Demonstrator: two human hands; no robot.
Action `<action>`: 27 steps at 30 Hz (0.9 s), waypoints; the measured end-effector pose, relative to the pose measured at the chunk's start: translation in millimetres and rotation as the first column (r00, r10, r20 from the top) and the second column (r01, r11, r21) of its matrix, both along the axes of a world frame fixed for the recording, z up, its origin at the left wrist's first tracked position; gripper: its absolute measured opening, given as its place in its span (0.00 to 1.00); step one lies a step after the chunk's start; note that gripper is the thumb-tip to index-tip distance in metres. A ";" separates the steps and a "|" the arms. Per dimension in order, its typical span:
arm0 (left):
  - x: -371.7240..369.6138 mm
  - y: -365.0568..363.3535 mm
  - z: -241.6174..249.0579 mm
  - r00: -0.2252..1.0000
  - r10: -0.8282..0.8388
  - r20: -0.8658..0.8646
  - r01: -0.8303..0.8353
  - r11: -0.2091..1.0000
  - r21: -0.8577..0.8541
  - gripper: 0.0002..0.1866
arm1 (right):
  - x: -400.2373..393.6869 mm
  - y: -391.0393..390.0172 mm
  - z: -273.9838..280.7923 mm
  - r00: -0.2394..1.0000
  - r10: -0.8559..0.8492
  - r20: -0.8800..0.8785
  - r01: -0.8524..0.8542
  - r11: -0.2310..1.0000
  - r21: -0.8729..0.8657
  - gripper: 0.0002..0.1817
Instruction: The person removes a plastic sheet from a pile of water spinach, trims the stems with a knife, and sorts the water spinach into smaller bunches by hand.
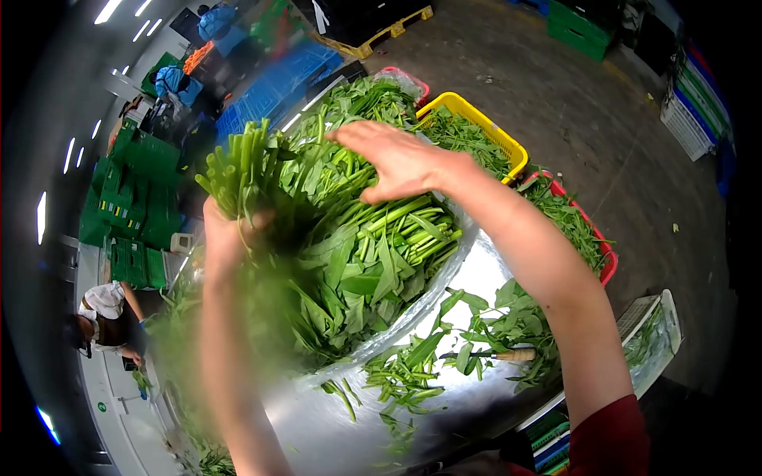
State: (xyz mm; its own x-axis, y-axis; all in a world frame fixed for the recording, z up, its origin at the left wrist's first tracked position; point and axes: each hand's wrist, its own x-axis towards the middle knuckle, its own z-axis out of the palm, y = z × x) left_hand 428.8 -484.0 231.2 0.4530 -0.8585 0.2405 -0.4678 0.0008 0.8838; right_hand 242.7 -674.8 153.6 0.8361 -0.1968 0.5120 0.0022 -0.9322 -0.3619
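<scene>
My left hand grips a bunch of leafy green stalks, cut ends pointing up and leaves hanging down blurred over my forearm. My right hand reaches forward with fingers spread, palm down, resting on a big pile of the same greens heaped on a shiny metal table. Loose leaves and cut stem pieces lie scattered on the table near me.
A yellow crate and a red crate of greens stand beyond the table on the concrete floor. Green and blue crates are stacked at the far left. Another person works at a counter on the left. A white crate sits at the right.
</scene>
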 end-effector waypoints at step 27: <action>-32.1 -18.9 -18.6 0.984 -0.172 0.049 0.166 0.980 0.108 0.35 | 12.2 32.1 25.7 0.992 -0.050 0.115 0.032 0.988 0.152 0.04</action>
